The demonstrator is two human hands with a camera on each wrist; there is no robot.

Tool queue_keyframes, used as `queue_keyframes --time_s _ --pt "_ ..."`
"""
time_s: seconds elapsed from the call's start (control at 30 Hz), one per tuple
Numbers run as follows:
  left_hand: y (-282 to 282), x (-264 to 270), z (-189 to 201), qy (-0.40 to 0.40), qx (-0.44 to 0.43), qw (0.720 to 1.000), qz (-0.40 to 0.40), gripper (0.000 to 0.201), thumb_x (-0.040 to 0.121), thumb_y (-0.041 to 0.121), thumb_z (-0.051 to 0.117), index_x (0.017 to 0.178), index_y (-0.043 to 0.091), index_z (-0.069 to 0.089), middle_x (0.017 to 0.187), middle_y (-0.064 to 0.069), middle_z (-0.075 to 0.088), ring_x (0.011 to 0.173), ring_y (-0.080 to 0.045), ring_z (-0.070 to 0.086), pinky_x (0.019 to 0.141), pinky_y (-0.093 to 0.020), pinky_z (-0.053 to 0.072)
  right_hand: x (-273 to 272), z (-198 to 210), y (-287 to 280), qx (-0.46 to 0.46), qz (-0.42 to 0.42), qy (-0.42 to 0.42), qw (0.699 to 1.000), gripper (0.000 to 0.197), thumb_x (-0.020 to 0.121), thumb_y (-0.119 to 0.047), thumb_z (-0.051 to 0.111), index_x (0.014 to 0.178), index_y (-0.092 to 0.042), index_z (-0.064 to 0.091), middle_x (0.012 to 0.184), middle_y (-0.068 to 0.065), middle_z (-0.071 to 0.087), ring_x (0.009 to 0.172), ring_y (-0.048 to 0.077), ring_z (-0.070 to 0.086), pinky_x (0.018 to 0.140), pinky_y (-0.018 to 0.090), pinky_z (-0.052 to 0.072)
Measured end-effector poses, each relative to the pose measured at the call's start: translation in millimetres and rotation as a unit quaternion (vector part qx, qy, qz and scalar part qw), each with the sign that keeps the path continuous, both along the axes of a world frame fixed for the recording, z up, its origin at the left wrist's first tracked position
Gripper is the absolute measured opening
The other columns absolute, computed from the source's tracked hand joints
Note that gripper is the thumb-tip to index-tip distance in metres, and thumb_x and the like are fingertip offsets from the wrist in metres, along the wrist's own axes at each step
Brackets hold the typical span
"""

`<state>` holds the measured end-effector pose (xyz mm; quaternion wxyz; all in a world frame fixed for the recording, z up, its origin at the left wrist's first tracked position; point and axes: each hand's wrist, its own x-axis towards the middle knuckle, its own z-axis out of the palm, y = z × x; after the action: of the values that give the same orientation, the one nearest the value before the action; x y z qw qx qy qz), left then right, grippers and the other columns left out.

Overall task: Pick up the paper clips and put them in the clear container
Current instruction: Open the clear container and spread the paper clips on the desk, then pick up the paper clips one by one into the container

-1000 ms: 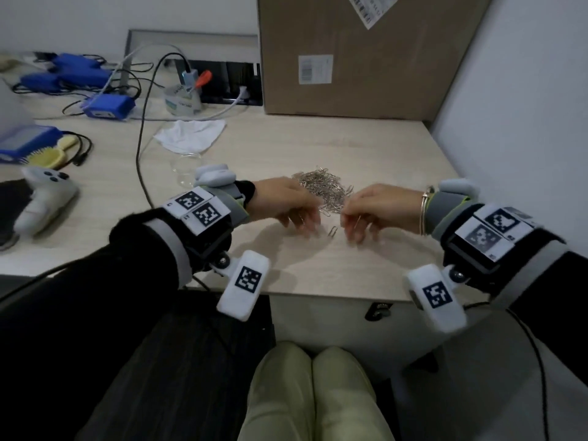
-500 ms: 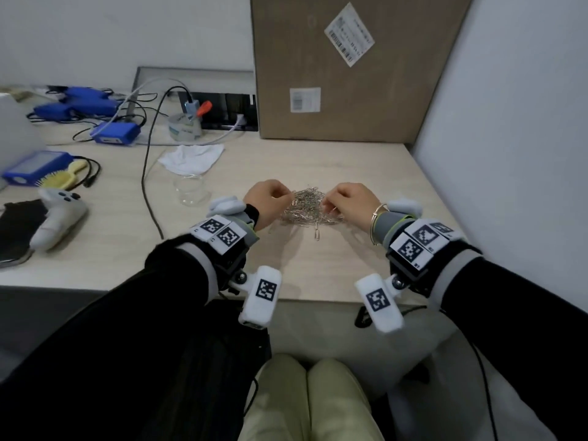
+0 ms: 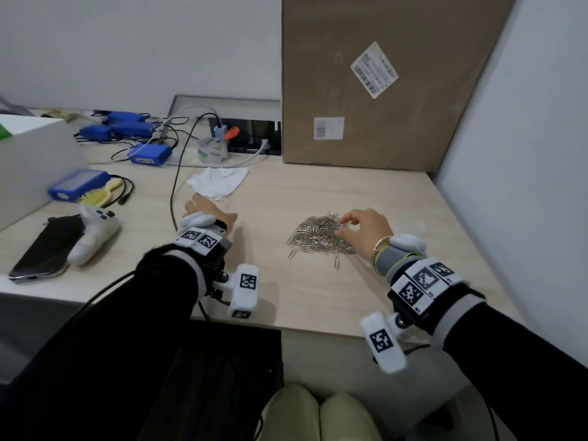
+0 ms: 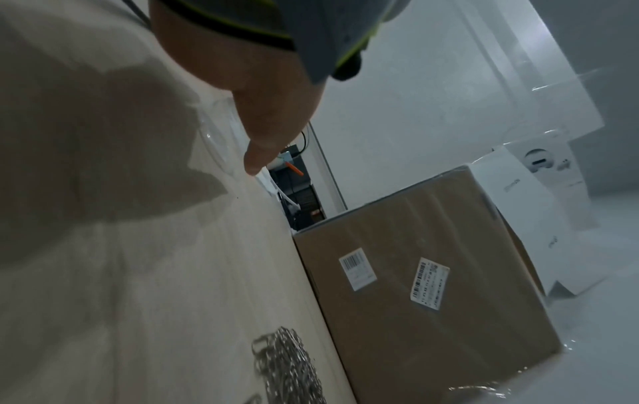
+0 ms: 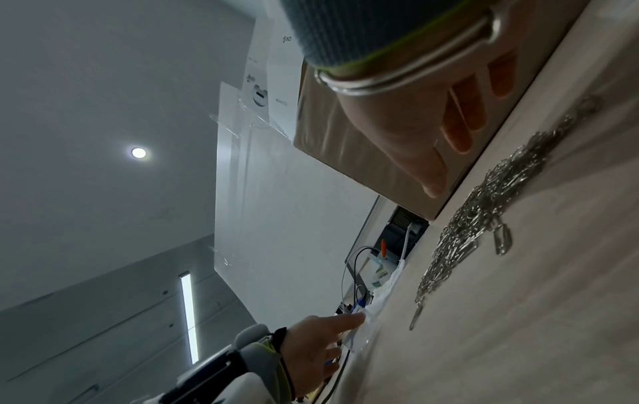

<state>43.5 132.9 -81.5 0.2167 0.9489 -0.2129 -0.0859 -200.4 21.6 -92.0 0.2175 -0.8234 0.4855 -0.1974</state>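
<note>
A heap of silver paper clips (image 3: 318, 237) lies on the light wooden table (image 3: 318, 297), with two stray clips (image 3: 292, 253) at its near edge. My right hand (image 3: 362, 226) hovers over the heap's right side with fingers bent down; the right wrist view shows its thumb (image 5: 428, 180) apart from its fingers and nothing held. My left hand (image 3: 208, 211) is far left of the heap at the clear container (image 3: 218, 197), which it mostly hides. Its thumb (image 4: 263, 153) lies along the clear rim (image 4: 214, 136), and a straight finger touches the container (image 5: 361, 332).
A tall cardboard box (image 3: 366, 90) stands behind the heap and a wall (image 3: 509, 154) closes the right side. A white cloth (image 3: 219, 181) lies just beyond the container. A black cable (image 3: 173, 202), a white controller (image 3: 92, 237) and a phone (image 3: 41, 249) lie left.
Both hands were at the heap. My left hand has since gone left to the clear container, while the right hand stays over the heap's right side.
</note>
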Motion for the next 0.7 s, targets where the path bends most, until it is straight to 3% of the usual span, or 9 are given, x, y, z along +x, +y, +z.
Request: queue_keyframes --time_s 0.23,0.37,0.47,0.7 --pt "-16 20 -12 -0.001 -0.033 0.999 0.0 0.074 0.076 0.057 0.059 0.131 0.011 0.043 0.133 -0.012 0.05 0.12 -0.033 0.051 0.092 -0.039 0.04 4 -7 -14 0.015 0.013 0.031 0.999 0.034 0.076 -0.039 0.07 0.107 -0.027 0.063 0.119 0.006 0.053 0.117 0.027 0.043 0.097 0.042 0.04" --pt "-38 -1 -15 0.059 -0.169 0.981 -0.069 0.075 0.073 0.051 0.067 0.132 0.011 0.044 0.132 -0.01 0.055 0.118 -0.032 0.054 0.1 -0.042 0.043 9 -11 -21 0.015 0.035 0.065 0.997 0.046 0.075 -0.042 0.07 0.116 -0.027 0.058 0.124 0.006 0.05 0.12 0.027 0.042 0.099 0.041 0.04" --pt "-60 -32 -14 0.106 -0.262 0.95 -0.135 0.07 0.074 0.041 0.074 0.132 0.011 0.046 0.129 -0.007 0.058 0.117 -0.024 0.054 0.102 -0.035 0.042 14 -11 -25 0.006 0.059 0.093 0.994 0.051 0.074 -0.043 0.071 0.119 -0.026 0.056 0.126 0.006 0.05 0.119 0.027 0.045 0.098 0.039 0.042" --pt "-95 -79 -14 0.198 -0.291 0.902 -0.249 0.064 0.078 0.028 0.074 0.132 0.008 0.046 0.13 -0.009 0.057 0.116 -0.019 0.055 0.092 -0.026 0.043 15 -17 -37 0.002 0.087 0.062 0.994 0.023 0.074 -0.031 0.074 0.093 -0.021 0.065 0.095 0.0 0.056 0.088 0.017 0.053 0.074 0.025 0.038"
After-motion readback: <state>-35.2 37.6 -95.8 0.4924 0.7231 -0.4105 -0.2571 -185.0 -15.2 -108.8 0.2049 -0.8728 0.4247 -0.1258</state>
